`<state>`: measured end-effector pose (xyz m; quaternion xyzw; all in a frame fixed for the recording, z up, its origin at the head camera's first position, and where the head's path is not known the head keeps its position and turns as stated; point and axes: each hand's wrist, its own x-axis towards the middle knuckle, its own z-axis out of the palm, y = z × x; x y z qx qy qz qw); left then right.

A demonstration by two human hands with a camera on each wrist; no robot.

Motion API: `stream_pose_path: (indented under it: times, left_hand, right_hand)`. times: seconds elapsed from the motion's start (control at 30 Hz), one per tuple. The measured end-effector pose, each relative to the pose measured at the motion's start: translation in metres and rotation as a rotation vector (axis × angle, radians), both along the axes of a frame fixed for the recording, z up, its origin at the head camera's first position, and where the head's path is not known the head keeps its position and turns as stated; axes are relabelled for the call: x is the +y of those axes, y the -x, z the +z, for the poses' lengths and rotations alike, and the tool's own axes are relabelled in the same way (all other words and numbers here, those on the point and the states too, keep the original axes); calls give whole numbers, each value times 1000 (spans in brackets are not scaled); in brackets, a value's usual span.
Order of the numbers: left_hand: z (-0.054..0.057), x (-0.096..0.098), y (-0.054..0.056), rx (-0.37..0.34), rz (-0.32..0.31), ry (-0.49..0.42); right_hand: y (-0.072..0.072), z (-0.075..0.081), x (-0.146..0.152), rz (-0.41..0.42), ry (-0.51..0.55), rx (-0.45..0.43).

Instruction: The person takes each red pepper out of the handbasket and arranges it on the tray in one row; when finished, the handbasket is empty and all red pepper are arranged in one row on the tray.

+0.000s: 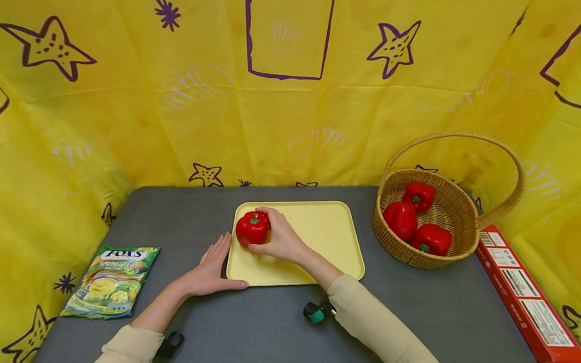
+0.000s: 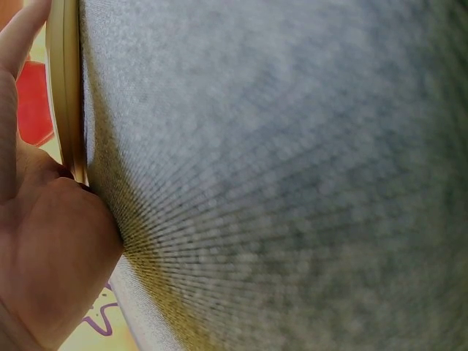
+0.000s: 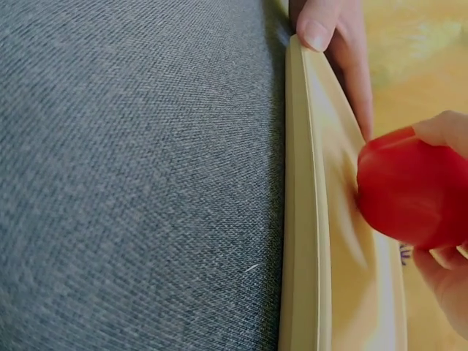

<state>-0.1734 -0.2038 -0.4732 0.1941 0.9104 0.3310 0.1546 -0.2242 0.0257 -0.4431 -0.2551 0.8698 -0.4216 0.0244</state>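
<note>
A red bell pepper [image 1: 250,231] with a green stem is over the left part of a pale yellow tray [image 1: 323,234]. My right hand [image 1: 285,241] grips it from the right side, thumb toward me and fingers around the back. The right wrist view shows the pepper [image 3: 409,194] low over the tray's surface, its underside right at the tray. My left hand [image 1: 207,272] lies at the tray's left edge with fingers straight. Its thumb rests on the near left corner of the rim, also seen in the right wrist view.
To the right stands a wicker basket [image 1: 397,250] with a tall handle and three red bell peppers inside. A red box [image 1: 520,295] lies along the table's right edge. At the left lies a green candy bag [image 1: 110,281]. Yellow cloth [image 1: 267,122] hangs behind the grey table.
</note>
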Motion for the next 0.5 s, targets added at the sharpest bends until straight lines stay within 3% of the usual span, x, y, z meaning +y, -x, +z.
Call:
stream_pose_path:
  times: [0.3,0.5]
  left_hand:
    - [1,0,1,-14,0,-5]
    - [0,1,1,16,-7,-35]
  right_hand:
    - [4,-2,-2,59,34,14]
    - [5,-3,-4,117,112,-43]
